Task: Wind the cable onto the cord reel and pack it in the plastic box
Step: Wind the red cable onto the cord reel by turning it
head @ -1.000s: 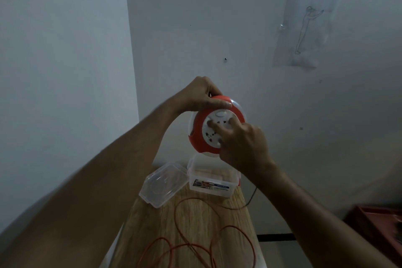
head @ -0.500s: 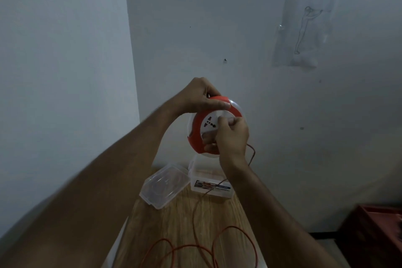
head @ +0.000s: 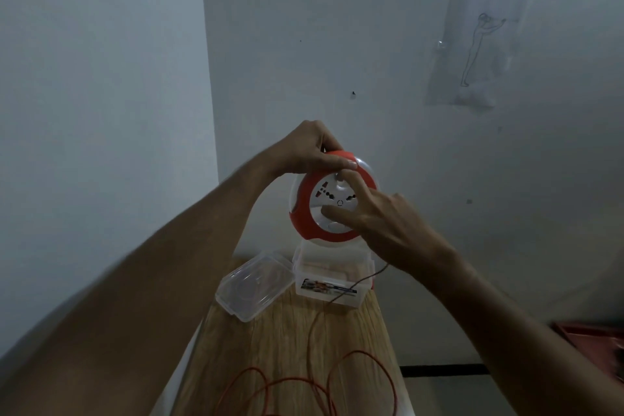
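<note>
Right fingers (head: pixel 351 182): spread and laid on the white face of the cord reel (head: pixel 332 199); the thumb is pressed low on the face and a fingertip is set on a small knob near the top rim. Nothing is gripped.
Right hand (head: pixel 388 226): half a second ago it was bunched over the middle of the face; it is now opened out and swung to the right side, and the socket holes sit at a different angle. A fresh part-turn of the winding is judged to have been made.
Left hand (head: pixel 309 152): closed round the reel's top edge, thumb laid along the red rim; the reel is held up in the air, above the table's far end, as it was a second ago.
Cable (head: pixel 314 324): a thin run is led down from behind the right hand, across the front of the box, into red loops on the wooden table (head: pixel 280 348). Much is seen unwound, so the winding is judged far from done.
Plastic box (head: pixel 332 280): stood open at the far end of the table, just below the reel; no reel or cable is in it yet, and any other contents cannot be made out through the clear wall.
Lid (head: pixel 253 285): laid just left of the box, touching or nearly so; nothing is seen lying in it.
</note>
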